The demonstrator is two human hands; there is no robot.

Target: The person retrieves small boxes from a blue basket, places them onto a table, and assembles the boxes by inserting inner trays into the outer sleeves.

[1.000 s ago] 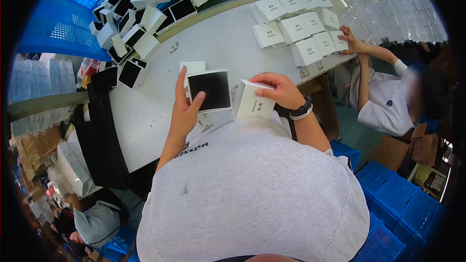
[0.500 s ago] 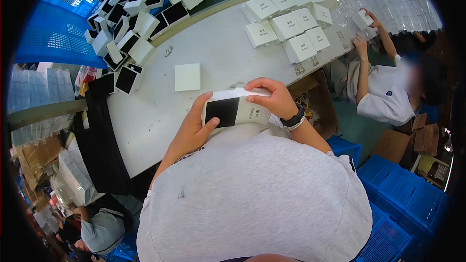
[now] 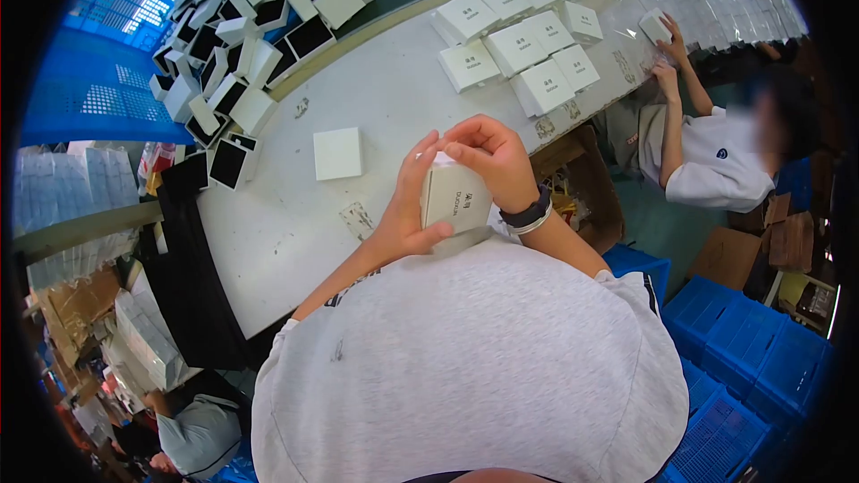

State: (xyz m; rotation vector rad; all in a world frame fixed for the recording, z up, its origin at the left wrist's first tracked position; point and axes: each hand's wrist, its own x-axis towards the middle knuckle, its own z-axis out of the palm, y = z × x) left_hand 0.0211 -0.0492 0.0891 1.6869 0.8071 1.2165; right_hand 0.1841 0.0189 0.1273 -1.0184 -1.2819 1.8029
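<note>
Close to my chest is a small white box (image 3: 452,199) with dark printed lettering on its facing side. My left hand (image 3: 404,215) wraps its left side, with the thumb low on the front. Over the top and right side, my right hand (image 3: 495,165) is closed, its fingertips meeting those of the left at the upper edge. The fingers partly cover the box's top. Just beyond my left hand, a plain white square box piece (image 3: 338,154) lies on the white table (image 3: 268,241).
A heap of white box parts with dark insides (image 3: 234,63) lies at the back left, beside a blue crate (image 3: 107,80). Several printed boxes (image 3: 519,49) sit in rows at the back right. A co-worker (image 3: 716,148) at the right handles another box.
The dark inner face of the box is out of sight now, and the printed side faces up. My left hand has moved right, bringing both hands together around the box.
</note>
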